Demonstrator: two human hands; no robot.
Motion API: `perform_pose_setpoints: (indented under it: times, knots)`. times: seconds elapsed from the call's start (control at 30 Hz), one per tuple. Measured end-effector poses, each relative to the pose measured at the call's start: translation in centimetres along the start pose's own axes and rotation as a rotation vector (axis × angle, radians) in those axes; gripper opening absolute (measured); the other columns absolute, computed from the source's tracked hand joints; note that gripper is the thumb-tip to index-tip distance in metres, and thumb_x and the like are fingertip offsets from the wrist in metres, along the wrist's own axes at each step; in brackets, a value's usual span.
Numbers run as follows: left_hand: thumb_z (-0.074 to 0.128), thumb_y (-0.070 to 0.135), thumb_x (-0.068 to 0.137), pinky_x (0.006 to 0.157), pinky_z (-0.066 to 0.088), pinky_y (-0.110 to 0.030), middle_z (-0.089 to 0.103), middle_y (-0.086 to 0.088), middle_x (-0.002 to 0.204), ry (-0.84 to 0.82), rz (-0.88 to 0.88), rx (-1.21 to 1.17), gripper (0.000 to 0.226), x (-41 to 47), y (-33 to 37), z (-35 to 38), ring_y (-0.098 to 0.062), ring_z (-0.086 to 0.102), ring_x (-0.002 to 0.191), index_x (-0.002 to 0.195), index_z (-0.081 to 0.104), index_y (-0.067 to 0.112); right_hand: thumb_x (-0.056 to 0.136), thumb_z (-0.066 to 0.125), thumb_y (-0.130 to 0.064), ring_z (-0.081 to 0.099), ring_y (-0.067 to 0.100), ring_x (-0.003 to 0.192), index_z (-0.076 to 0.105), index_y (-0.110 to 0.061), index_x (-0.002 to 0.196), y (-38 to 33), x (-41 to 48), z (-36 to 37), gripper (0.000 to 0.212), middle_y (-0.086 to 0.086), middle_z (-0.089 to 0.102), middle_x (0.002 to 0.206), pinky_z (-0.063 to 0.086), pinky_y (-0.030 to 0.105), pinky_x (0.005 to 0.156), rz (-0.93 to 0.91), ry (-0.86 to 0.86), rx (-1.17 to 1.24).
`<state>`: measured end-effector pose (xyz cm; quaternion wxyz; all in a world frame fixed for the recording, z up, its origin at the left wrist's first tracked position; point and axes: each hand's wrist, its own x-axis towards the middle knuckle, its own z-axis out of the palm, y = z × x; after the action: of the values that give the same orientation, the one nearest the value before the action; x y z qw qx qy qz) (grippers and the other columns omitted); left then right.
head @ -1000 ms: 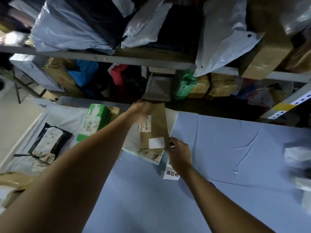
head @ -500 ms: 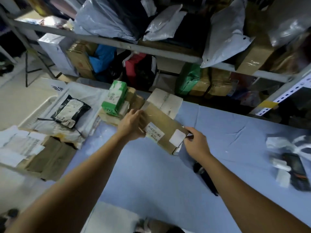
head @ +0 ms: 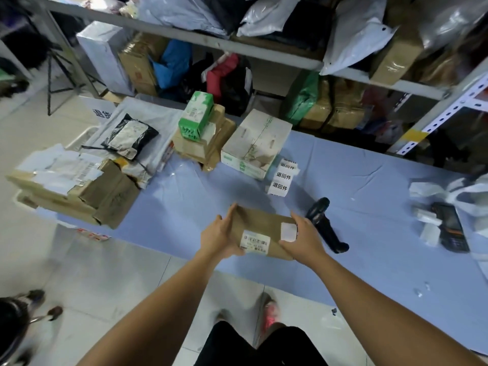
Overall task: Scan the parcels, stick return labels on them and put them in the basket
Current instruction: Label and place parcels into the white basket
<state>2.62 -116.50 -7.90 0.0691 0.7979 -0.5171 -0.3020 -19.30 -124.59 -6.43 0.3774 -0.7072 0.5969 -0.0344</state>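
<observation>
**Parcel in hand, head view.** A flat brown cardboard parcel (head: 260, 224) is held just above the near edge of the blue-covered desk (head: 184, 196). The left hand (head: 219, 240) wraps its fingers round the parcel's left end. The right hand (head: 303, 240) clasps the right end, thumb on the top face beside a blank white square sticker (head: 288, 231). A white barcoded shipping label (head: 255, 241) faces up. A black handheld scanner (head: 326, 225) lies on the desk just right of the right hand. Farther back, a strip of white return labels (head: 282, 179) lies just beside a white-and-green carton (head: 256, 143).
</observation>
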Motion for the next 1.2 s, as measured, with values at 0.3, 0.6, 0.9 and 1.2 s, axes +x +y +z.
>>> perform_pose_setpoints:
  times: [0.3,0.6,0.9,1.2]
  knots:
    - [0.089,0.047,0.05,0.078,0.049,-0.034,0.051,0.0,0.104,-0.018,-0.106,-0.017,0.128,0.9,1.3,2.2,-0.028,0.061,0.1,0.15,0.009,0.042,0.078,0.08,-0.018,0.055,0.018,0.119,0.048,-0.016,0.143,2.1,0.4,-0.6,0.072,0.004,0.055,0.137,0.05,0.036,0.096,-0.005,-0.023,0.1]
    - [0.089,0.04,0.055,0.073,0.052,-0.036,0.059,-0.008,0.102,0.078,-0.223,-0.185,0.089,0.4,3.7,2.3,-0.034,0.061,0.096,0.124,0.035,0.024,0.087,0.069,-0.024,0.039,0.032,0.123,0.052,-0.013,0.131,4.3,2.8,-4.8,0.049,0.013,0.041,0.134,0.043,0.045,0.094,0.244,0.286,-0.227]
    - [0.076,0.041,0.075,0.088,0.048,-0.042,0.041,-0.002,0.133,0.163,-0.107,0.043,0.073,-0.5,3.9,2.2,-0.028,0.047,0.121,0.14,0.044,0.032,0.089,0.067,-0.015,0.05,0.032,0.121,0.042,-0.012,0.134,5.8,5.2,-4.7,0.052,0.014,0.053,0.129,0.049,0.042,0.088,0.274,0.063,-0.501]
    - [0.08,0.056,0.069,0.102,0.037,-0.049,0.029,0.001,0.152,0.108,0.023,0.154,0.083,1.7,3.2,2.5,-0.027,0.017,0.148,0.141,0.046,0.034,0.084,0.057,-0.035,0.062,0.03,0.065,0.061,-0.014,0.085,2.3,2.4,-5.8,0.021,0.008,0.064,0.079,0.057,0.04,0.053,0.209,0.167,0.182]
